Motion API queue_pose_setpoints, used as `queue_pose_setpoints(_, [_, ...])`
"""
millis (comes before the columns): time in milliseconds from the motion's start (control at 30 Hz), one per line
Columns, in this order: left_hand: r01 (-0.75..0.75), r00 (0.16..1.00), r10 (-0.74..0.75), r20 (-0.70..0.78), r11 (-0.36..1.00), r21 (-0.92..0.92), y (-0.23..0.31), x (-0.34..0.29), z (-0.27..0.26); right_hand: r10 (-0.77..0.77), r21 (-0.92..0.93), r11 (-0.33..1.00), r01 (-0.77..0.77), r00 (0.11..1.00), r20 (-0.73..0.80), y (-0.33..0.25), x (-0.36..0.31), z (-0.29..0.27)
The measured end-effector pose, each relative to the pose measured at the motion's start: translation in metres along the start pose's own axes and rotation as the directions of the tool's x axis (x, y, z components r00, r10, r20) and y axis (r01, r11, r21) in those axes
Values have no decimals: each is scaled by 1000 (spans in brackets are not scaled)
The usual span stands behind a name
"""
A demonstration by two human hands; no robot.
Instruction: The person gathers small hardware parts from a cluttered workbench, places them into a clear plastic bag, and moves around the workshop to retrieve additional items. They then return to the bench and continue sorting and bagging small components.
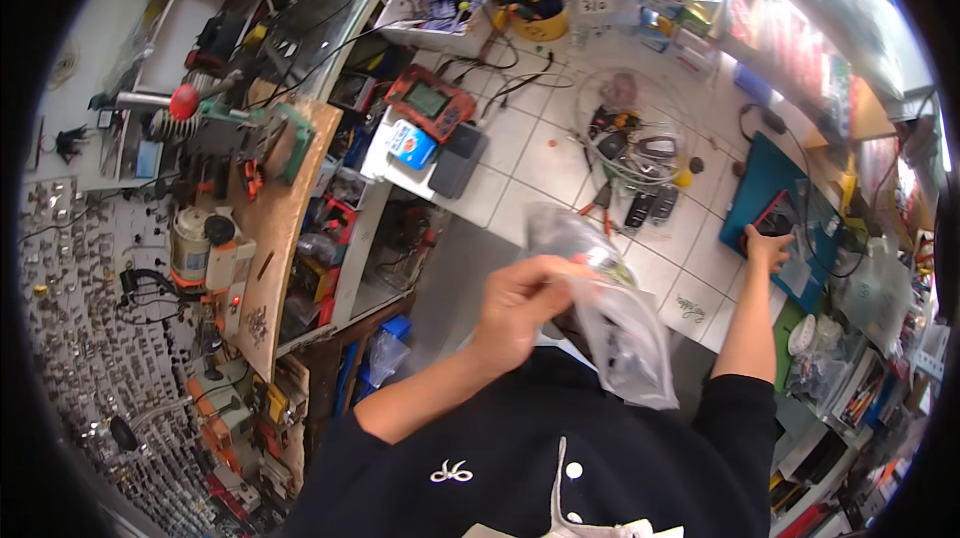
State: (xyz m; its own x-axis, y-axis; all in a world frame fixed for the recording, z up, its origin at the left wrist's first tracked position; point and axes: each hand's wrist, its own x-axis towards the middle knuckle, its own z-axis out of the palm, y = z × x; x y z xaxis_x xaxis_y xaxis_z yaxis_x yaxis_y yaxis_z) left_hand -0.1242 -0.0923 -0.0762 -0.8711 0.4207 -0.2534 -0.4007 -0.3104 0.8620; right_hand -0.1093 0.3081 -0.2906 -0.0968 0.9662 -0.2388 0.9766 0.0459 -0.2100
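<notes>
In front of my chest, my left hand (520, 310) pinches a clear zip bag (630, 343). The bag hangs tilted, and its small contents are blurred by the plastic. Out to the right, my right hand (768, 250) has its fingers around the near end of a black object with a red edge (778, 212). That object lies on a teal mat (752, 183), and its exact kind cannot be made out. Beyond the bag, a clear round tray (640, 153) holds several car key fobs, with two black key fobs (650, 206) on the tiles beside it.
On the white tiled counter (530, 143) at left lie an orange handheld device with a screen (430, 103), a blue-and-white box (411, 144) and a black phone-like device (459, 161). A yellow tool bucket (540, 26) stands behind. Key-cutting machines (205, 248) and hanging key blanks fill the left.
</notes>
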Motion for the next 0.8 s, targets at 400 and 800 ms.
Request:
queue_pose_setpoints(400, [132, 971, -135, 195, 991, 28, -21, 22, 59, -742, 718, -6, -696, 484, 463, 108, -66, -160])
queue_pose_setpoints(800, [3, 983, 30, 182, 984, -179, -103, 115, 198, -607, 688, -63, -723, 575, 549, 233, -102, -198])
